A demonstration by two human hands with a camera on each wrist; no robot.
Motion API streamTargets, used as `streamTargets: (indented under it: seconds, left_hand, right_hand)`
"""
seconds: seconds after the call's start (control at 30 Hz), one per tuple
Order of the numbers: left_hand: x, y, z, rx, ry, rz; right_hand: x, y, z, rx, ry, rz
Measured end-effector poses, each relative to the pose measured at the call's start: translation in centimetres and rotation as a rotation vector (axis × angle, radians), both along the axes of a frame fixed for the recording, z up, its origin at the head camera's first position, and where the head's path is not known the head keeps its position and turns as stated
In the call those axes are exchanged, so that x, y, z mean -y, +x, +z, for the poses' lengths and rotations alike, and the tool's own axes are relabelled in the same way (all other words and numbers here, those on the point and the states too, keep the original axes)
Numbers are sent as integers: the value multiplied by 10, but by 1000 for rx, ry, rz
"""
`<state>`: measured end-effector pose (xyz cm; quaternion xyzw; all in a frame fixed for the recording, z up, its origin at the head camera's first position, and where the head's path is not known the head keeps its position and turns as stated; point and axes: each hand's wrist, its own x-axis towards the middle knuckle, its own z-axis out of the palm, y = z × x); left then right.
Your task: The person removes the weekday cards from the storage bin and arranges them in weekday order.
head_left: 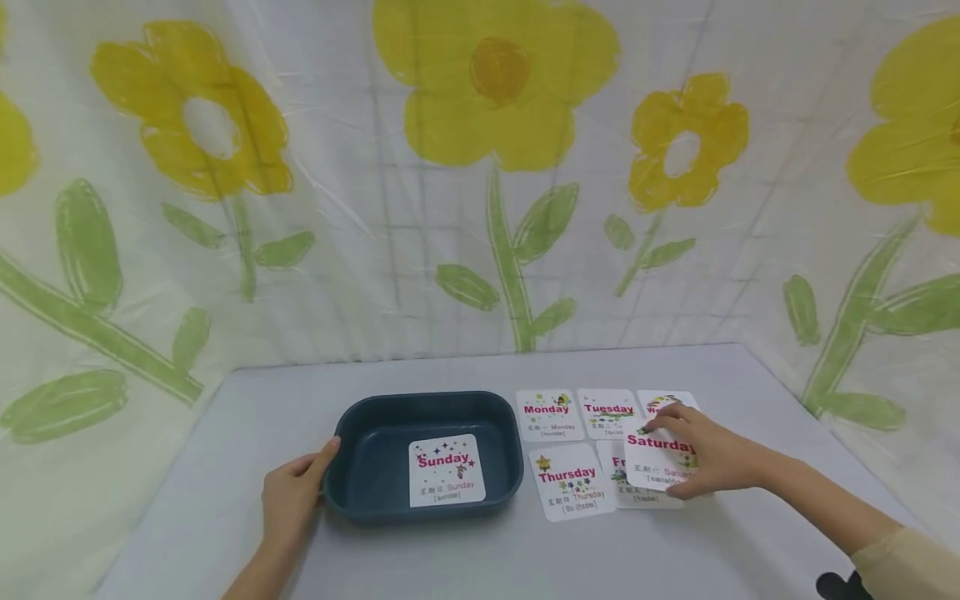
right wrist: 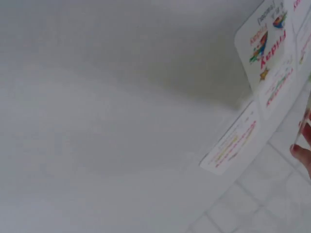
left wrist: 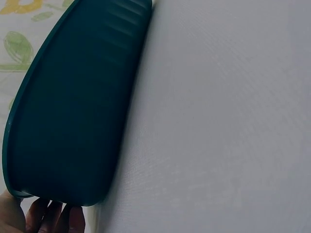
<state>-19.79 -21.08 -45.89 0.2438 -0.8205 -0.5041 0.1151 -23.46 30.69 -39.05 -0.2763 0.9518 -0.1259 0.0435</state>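
Note:
My left hand [head_left: 291, 496] grips the left end of a dark teal rectangular basin [head_left: 360, 471], thumb at the rim and fingers against the outer wall. The left wrist view shows those fingers [left wrist: 51, 216] at the basin's near end [left wrist: 73, 121]. Inside the basin lies a white "Sunday" card [head_left: 447, 487]. My right hand [head_left: 716, 454] holds a "Saturday" card [head_left: 652, 457] by its edges, raised over the "Friday" card [head_left: 626, 498] and partly covering it. Only part of this hand [right wrist: 304, 151] enters the right wrist view, at its right edge.
"Monday" [head_left: 550, 425], "Tuesday" [head_left: 602, 422] and "Wednesday" [head_left: 663, 402] cards lie in a back row right of the basin. A "Thursday" card [head_left: 570, 492] sits in front, beside Friday. Behind the white table [head_left: 420, 567] hangs a flower-printed curtain [head_left: 337, 275].

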Motion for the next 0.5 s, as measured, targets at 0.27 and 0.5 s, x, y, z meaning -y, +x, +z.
streamTargets:
  seconds: [0.27, 0.5]
  left_hand:
    - [1, -1, 0, 5, -12, 0]
    - [2, -1, -1, 14, -19, 7]
  right_hand:
    - [-25, 3, 1, -38, 33, 28]
    - [-41, 2, -5, -13, 69, 18]
